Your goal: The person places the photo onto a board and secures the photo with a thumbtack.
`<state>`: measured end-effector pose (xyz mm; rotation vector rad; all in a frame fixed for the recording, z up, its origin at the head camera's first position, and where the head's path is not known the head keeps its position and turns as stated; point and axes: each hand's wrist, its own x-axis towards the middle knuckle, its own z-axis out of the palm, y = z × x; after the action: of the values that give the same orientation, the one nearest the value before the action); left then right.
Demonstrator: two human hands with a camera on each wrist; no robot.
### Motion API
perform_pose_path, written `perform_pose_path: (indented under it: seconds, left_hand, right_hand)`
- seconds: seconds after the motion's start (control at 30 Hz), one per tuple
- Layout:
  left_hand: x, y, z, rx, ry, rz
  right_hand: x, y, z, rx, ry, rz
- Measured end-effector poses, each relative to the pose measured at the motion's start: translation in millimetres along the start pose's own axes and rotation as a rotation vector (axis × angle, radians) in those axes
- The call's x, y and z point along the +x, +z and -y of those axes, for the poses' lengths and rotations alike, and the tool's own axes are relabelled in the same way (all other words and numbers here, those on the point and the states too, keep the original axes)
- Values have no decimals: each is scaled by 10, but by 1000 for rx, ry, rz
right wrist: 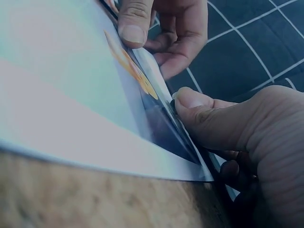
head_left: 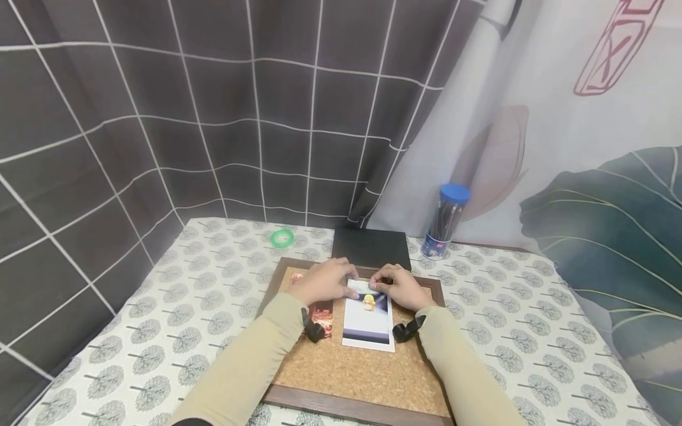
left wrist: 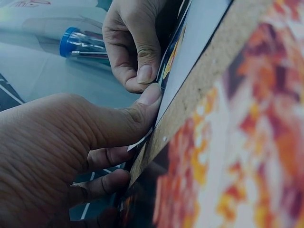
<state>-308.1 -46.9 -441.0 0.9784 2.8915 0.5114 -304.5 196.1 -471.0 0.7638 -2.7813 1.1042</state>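
Observation:
A photo card [head_left: 366,325] with a small yellow figure lies on a framed cork board [head_left: 367,378]. My left hand [head_left: 326,281] is at its upper left; the thumb [left wrist: 151,95] presses on the card while the other fingers reach past its top edge, apart from the thumb. Beside it, my right hand [head_left: 396,286] pinches something small and pale, like a pin [right wrist: 175,96], at the card's upper edge; the fingertips mostly hide it. A red and orange picture [head_left: 322,316] on the board's left side is partly covered by my left hand and wrist.
Behind the board lies a flat black object [head_left: 371,245]. A blue-lidded clear jar [head_left: 446,222] of dark sticks stands at the back right, and a green ring [head_left: 282,238] lies at the back left. Tree-patterned cloth covers the table [head_left: 213,296]; curtains [head_left: 213,118] hang behind.

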Motion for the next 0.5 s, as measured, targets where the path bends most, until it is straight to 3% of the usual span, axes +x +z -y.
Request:
perform_pose_path:
  seconds: [0.5]
  left_hand:
    - [2,-7,-9,13,-1,3]
  right_hand:
    - [21,14,48,-36,18,-23]
